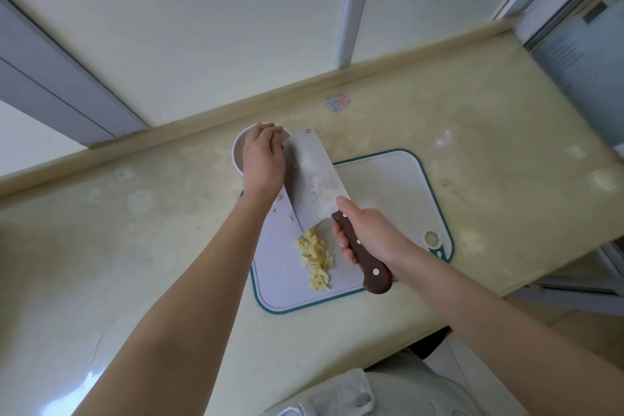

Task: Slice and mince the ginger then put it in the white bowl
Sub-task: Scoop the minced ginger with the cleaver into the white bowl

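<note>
A white bowl [237, 155] sits on the counter [162, 213]. Over it is the left hand [263, 162], fingers bent downward beside the cleaver [312, 176] blade; whether they pinch anything is hidden. Minced ginger [315, 258] lies piled on the cutting board [388, 186]. The right hand [369, 236] wraps around the cleaver's wooden handle.

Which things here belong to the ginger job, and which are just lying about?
In the job: cleaver, gripped by the right hand; chopped ginger on the cutting board; white bowl, with the left hand over it.
Lying about: coloured mark on the counter; pale cloth at the bottom edge.
</note>
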A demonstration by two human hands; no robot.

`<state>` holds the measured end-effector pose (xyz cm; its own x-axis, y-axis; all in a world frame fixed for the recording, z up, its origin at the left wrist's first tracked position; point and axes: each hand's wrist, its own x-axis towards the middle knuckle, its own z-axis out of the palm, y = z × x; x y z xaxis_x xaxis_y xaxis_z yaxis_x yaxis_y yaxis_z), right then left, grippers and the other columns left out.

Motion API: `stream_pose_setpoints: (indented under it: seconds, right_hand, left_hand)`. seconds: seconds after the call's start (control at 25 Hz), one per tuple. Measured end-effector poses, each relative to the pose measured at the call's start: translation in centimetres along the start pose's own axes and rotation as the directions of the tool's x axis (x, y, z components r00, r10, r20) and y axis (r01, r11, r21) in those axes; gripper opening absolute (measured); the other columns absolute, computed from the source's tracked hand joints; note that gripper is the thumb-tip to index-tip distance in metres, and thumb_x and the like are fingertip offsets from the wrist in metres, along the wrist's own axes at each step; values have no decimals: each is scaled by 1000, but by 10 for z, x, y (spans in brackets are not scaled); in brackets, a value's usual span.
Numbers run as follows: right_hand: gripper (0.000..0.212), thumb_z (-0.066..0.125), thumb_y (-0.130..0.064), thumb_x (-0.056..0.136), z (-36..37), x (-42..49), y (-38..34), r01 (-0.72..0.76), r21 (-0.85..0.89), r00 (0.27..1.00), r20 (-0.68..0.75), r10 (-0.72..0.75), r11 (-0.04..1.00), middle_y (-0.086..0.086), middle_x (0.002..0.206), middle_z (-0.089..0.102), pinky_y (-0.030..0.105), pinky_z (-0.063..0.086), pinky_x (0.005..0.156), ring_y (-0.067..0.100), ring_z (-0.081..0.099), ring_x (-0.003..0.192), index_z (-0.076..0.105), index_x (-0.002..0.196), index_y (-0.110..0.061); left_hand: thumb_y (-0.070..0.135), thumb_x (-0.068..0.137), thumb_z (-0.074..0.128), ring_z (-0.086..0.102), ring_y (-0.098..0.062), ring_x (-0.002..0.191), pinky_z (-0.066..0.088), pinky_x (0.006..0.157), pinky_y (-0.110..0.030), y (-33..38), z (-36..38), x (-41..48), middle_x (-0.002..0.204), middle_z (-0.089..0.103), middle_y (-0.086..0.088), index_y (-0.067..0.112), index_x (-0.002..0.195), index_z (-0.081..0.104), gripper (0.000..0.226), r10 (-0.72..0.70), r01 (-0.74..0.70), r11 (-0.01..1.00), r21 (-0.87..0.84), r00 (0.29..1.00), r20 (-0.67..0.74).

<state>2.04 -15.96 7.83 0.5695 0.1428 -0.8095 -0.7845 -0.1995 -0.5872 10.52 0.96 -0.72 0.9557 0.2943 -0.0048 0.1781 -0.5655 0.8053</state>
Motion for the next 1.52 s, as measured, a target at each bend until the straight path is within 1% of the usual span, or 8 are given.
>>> stream_pose_setpoints:
  seconds: [0.24,0.4,0.56,0.72,0.84,1.08,1.28,1.52]
  right_hand:
    - [47,41,-40,99,0,-3,-3,15,-10,1000,-12,-15,1000,3,50,46,19,36,38,16,42,37,50,64,-9]
    - [46,42,-40,99,-3,-9,-3,20,-2,1000,-14,-20,1000,3,50,47,18,37,38,16,42,37,50,66,-8]
    - [45,42,-41,98,-9,-15,-1,18,-25,1000,-20,-19,1000,2,51,48,21,38,40,16,44,39,51,68,-9]
    - [45,43,-41,98,-15,-19,0,23,-30,1000,-17,-24,999,2,51,48,21,38,40,15,44,39,52,68,-9]
    - [44,43,-41,97,-17,-23,4,19,-35,1000,-11,-19,999,1,50,49,20,38,40,15,44,39,52,69,-9]
    - [45,46,-41,96,-29,-25,24,127,-106,984,-109,-138,986,3,48,53,21,40,40,17,47,37,55,66,-7]
    - [48,40,-49,96,-53,-10,63,158,-730,855,-236,-462,665,2,63,65,31,52,60,18,62,54,60,75,-11]
    - [46,34,-55,96,-56,7,84,-11,-950,801,-195,-566,312,0,72,59,30,33,61,26,50,74,54,91,-14]
  left_hand:
    - [22,99,35,38,-17,133,24,111,-22,-5,-8,-45,139,48,-7,7,129,54,39,352,-370,929,20,899,261]
    - [26,102,33,25,-9,139,11,109,-8,-14,-9,-47,151,32,-2,13,142,38,43,268,-292,956,10,891,366]
    - [22,102,34,21,-15,142,11,110,-17,-7,-15,-32,153,28,-2,15,145,31,44,71,-87,996,37,945,318]
    - [23,102,35,22,-13,141,10,109,-15,1,-15,-35,152,30,0,17,144,35,43,169,-209,975,74,915,367]
    - [24,102,34,22,-18,142,15,112,-24,-1,-17,-28,153,28,-2,14,144,36,43,54,-137,974,181,915,400]
    - [14,99,41,35,-17,133,26,105,-23,12,-20,-55,143,42,-3,13,137,45,39,189,-214,971,106,960,205]
    - [4,95,43,46,-24,116,36,98,-27,-16,-14,-96,124,52,-9,7,127,53,34,129,-136,977,162,990,54]
    - [15,100,34,17,-21,143,13,115,-28,-40,0,-103,153,24,-8,6,146,25,48,-142,102,977,188,966,215]
